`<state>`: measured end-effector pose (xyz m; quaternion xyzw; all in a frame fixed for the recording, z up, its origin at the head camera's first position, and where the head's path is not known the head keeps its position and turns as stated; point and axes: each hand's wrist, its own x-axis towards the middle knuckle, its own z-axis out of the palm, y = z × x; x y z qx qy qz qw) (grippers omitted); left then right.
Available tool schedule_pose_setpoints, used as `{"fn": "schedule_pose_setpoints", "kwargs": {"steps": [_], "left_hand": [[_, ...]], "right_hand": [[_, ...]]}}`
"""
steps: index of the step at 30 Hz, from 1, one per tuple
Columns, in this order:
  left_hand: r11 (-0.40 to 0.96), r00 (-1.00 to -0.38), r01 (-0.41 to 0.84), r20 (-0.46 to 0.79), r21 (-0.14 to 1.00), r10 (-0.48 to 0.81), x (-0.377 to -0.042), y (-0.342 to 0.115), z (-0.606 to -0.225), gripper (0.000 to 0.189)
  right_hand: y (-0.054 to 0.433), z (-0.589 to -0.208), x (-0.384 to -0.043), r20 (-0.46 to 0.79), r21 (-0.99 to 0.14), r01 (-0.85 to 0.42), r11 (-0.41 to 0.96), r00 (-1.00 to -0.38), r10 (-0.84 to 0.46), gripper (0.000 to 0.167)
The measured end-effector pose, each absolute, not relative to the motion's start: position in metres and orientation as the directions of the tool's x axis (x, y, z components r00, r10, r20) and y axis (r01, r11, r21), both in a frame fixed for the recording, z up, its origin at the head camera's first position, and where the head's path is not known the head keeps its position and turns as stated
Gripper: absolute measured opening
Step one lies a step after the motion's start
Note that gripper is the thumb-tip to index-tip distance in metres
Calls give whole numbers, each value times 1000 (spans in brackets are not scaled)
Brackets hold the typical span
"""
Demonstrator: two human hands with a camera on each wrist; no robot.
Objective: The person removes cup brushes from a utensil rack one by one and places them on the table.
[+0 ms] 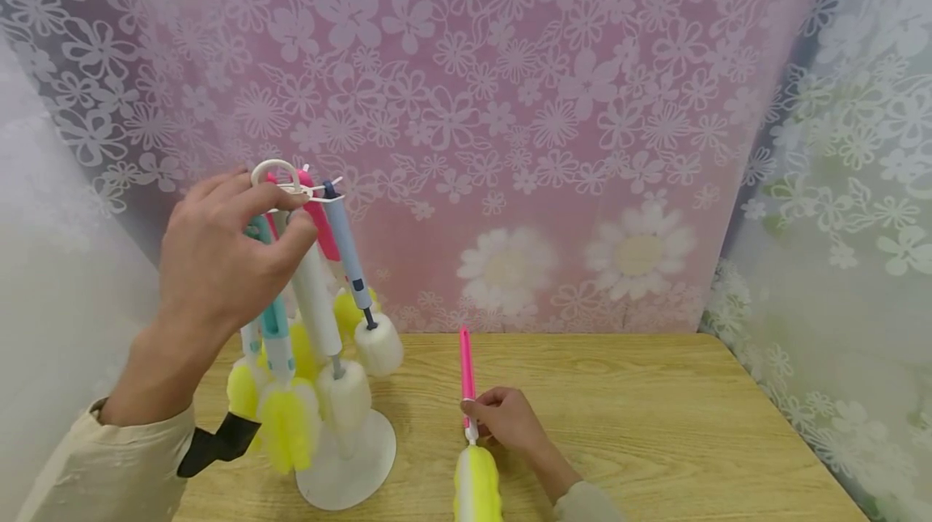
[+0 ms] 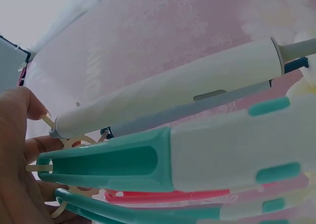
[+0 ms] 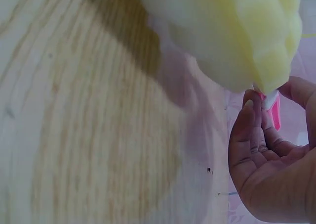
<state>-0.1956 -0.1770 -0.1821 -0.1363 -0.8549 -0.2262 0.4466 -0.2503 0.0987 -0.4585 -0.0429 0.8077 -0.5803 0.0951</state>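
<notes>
At the left, my left hand [image 1: 229,251] grips the hooked top [image 1: 302,192] of a white brush stand with its thumb and fingers. Several sponge bottle brushes hang from its hooks: a teal one [image 2: 108,159], a white one [image 2: 168,93], a light blue one [image 1: 345,251] and a pink one [image 1: 324,235]. Lower right, my right hand [image 1: 512,422] pinches a pink-and-white bottle brush [image 1: 468,364] near the lower end of its handle. Its yellow-and-white sponge head [image 3: 237,31] points toward me, close over the table.
The stand's round white base [image 1: 349,477] rests on the wood-grain table [image 1: 641,425]. A pink flowered curtain [image 1: 510,142] hangs behind the table's back edge. Pale flowered sheets [image 1: 859,263] close off the sides. A black strap [image 1: 218,445] sits at my left wrist.
</notes>
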Motion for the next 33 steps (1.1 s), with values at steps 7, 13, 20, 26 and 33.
{"fn": "schedule_pose_setpoints", "kwargs": {"steps": [7, 13, 20, 26, 33], "left_hand": [[855, -529, 454, 848, 252, 31, -194, -179, -184, 29], [853, -496, 468, 868, 230, 38, -194, -179, -186, 31], [844, -513, 471, 858, 255, 27, -193, -181, -187, 33], [849, -538, 451, 843, 275, 13, -192, -180, -187, 35], [851, -551, 438, 834, 290, 0, -191, -181, -187, 35]], "right_hand": [[93, -462, -248, -121, -939, 40, 342, -968, -218, 27], [86, -465, -247, -110, -918, 13, 397, -968, -224, 25], [79, -466, -247, -97, -906, -12, 422, -966, -238, 25], [75, -468, -247, -97, -887, -22, 462, -968, -232, 28], [70, -469, -247, -79, -870, -44, 492, -971, -226, 27]]}}
